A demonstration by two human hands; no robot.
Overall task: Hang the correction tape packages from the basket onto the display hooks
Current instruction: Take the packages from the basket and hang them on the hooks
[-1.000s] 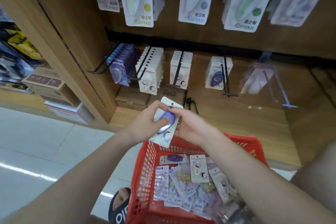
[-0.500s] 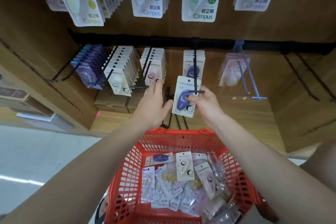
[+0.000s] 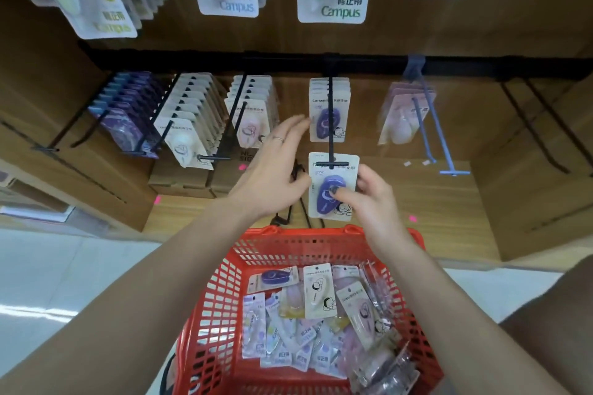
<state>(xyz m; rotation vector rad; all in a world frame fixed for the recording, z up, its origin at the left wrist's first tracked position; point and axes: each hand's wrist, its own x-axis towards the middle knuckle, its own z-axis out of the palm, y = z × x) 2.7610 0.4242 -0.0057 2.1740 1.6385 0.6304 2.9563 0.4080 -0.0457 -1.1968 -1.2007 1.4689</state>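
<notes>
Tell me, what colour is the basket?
The basket is red, a plastic mesh one, seen in the head view.

Both your forearms are bare right up to the frame's bottom edge, with no sleeves, watch or bracelet showing. Your left hand (image 3: pixel 272 170) wears a thin, pale metal ring (image 3: pixel 278 138) on one finger. Your right hand (image 3: pixel 373 199) carries no jewellery, and its thumbnail (image 3: pixel 334 190) looks dark, as if painted. Past the basket's lower left corner sits a dark sandal (image 3: pixel 168 378), mostly hidden.
</notes>
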